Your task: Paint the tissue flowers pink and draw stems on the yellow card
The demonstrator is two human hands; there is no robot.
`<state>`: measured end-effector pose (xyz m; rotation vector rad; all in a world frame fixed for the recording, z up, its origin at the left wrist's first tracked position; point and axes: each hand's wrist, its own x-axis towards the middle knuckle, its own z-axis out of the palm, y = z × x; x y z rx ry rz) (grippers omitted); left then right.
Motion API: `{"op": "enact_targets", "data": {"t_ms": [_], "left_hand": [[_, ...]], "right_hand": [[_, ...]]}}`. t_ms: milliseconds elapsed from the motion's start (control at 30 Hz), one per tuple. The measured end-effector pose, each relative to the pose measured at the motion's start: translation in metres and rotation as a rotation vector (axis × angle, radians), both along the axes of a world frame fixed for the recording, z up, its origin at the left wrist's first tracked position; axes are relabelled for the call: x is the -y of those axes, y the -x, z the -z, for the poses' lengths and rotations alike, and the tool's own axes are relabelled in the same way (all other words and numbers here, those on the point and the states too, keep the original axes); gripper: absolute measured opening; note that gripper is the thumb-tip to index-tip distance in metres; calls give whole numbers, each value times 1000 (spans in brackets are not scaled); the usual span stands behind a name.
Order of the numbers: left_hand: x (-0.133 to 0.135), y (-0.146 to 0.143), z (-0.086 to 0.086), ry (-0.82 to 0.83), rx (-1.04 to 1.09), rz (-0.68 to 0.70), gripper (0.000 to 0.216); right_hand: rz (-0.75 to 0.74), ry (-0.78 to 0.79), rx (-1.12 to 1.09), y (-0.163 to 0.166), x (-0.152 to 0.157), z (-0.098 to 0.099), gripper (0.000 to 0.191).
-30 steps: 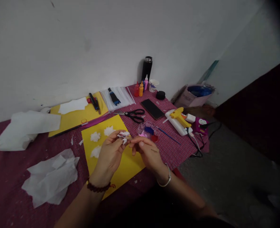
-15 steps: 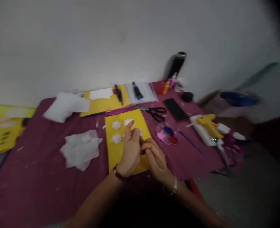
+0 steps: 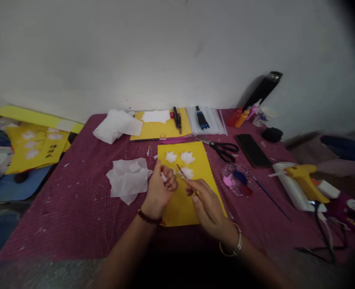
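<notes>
The tablecloth (image 3: pixel 75 208) is checked purple-red, the card (image 3: pixel 180 206) yellow, the paper flowers (image 3: pixel 187 157) white, the glue gun (image 3: pixel 303 180) yellow, the paints (image 3: pixel 240 177) pink, blue and red

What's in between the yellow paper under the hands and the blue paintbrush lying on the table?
A clear paint palette with pink, blue and red paint lies between the yellow paper and the blue paintbrush. The head view shows it.
</notes>
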<state>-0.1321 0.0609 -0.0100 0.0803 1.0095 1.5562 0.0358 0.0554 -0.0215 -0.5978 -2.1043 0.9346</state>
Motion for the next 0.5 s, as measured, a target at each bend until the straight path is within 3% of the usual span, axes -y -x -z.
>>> {"op": "enact_targets", "data": {"t_ms": [133,300,400,500], "left_hand": [[7,-17,14,9,-46,-60,60],[10,-8,13,-48,-153,-136,53],[8,15,4,-64,-191,-167,42],[10,63,-16,-76,-275,-288,33]], "right_hand": [[-74,-197,238,24,-5,-4,40],[-159,-309,273,37,3,-7,40],[-270,-269,247,30,11,-11,40],[-333,-174,150,12,11,-11,41]]}}
